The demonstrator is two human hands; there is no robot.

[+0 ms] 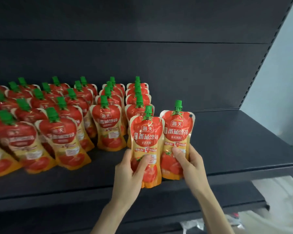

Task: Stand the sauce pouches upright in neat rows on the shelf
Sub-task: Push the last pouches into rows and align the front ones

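While gripped, 2 pouches [146, 139] at bare shelf [227, 149] edge.

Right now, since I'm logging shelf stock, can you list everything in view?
standing red-and-orange foil sauce pouches with green caps: over twenty, exact count unclear; rows on the shelf's left part.
left-hand pouch: one, same colours; upright, right of the rows.
right-hand pouch: one, same colours; upright beside it.
black metal shelf: one; carries the rows.
dark back panel: one; behind the rows.
white plastic wrapping: some; lower right, below the shelf.
left hand: grips its pouch's lower half.
right hand: grips its pouch's lower half.
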